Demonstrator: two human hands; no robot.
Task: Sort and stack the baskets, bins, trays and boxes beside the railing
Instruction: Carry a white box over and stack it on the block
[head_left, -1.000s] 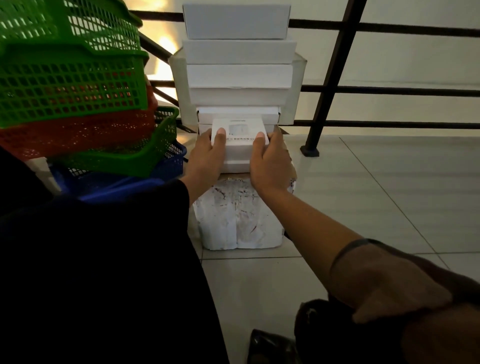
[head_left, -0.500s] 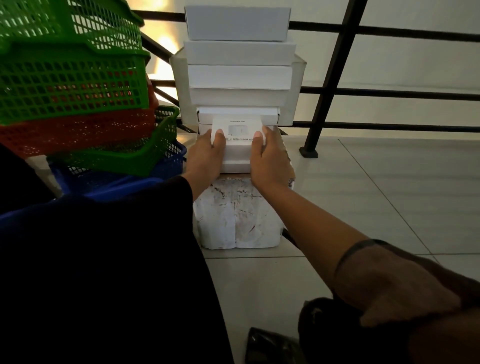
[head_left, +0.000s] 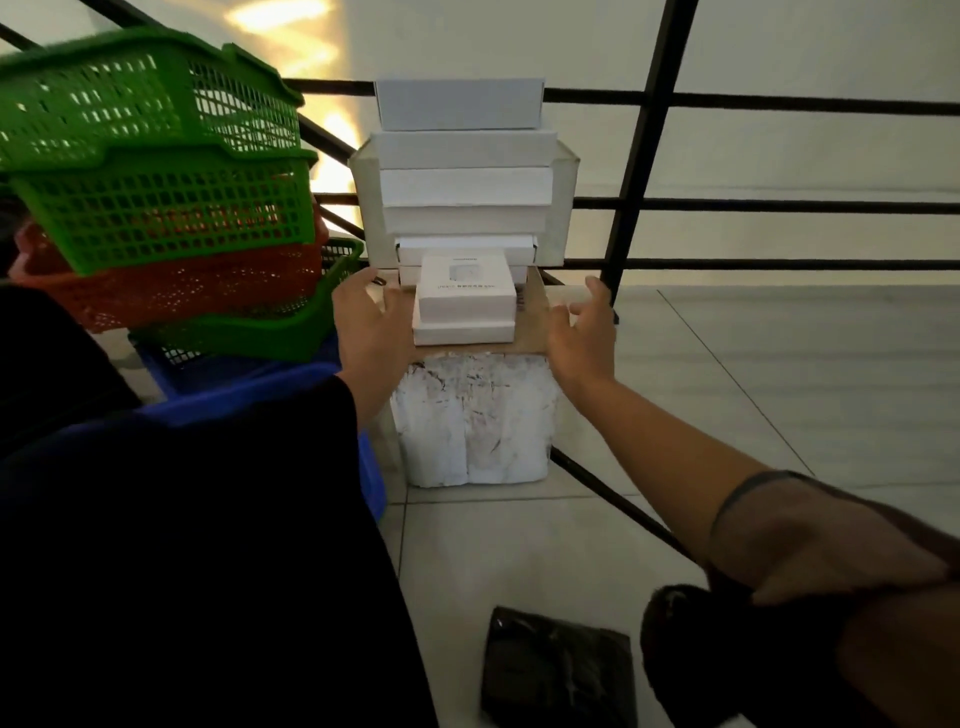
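A small white printed box (head_left: 466, 293) lies on a second flat white box (head_left: 463, 332), both on a brown board atop a white foam block (head_left: 470, 418). Behind them rises a stack of several larger white boxes (head_left: 462, 171) against the black railing (head_left: 636, 171). My left hand (head_left: 371, 322) hovers just left of the small boxes, fingers relaxed, holding nothing. My right hand (head_left: 582, 332) hangs to their right, fingers spread and apart from them. Green baskets (head_left: 156, 176) nest over a red basket (head_left: 171, 288), another green one, and blue bins (head_left: 249, 384) at left.
A dark flat object (head_left: 558, 670) lies on the tiled floor near my feet. Bare tiles (head_left: 779, 374) stretch to the right of the foam block. The railing post (head_left: 618, 291) stands just behind my right hand.
Both hands have let go of the small white box and drawn outward to either side. The box stays on the lower box, pushed back toward the stack.
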